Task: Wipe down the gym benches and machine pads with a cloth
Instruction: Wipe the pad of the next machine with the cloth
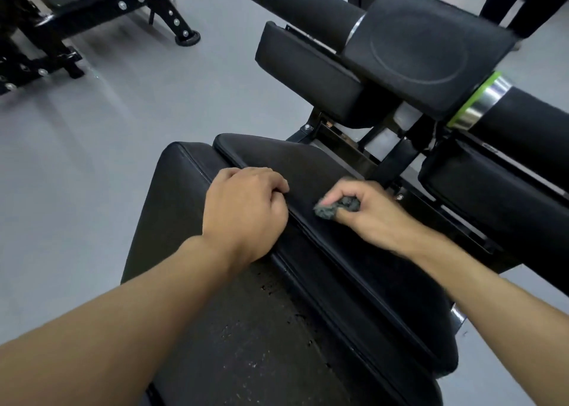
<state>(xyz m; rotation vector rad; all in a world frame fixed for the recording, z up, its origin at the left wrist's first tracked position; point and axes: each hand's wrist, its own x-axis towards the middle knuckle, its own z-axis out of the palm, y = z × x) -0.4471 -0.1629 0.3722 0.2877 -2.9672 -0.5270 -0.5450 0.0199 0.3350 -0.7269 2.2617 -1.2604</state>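
head view: r hand (374,213) is pinching a bunched grey cloth (335,207) btwn thumb & curled fingers, pressing it on the black upper pad (292,159), just at 3 o'clock of the l hand (246,208). l hand is resting on that pad's near edge w/ fingers curled tight, nothing showing in them. a square pad (425,51) is sitting at 1 o'clock, well apart.

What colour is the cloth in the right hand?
Dark grey. The cloth shows best in the head view, bunched in the right hand.
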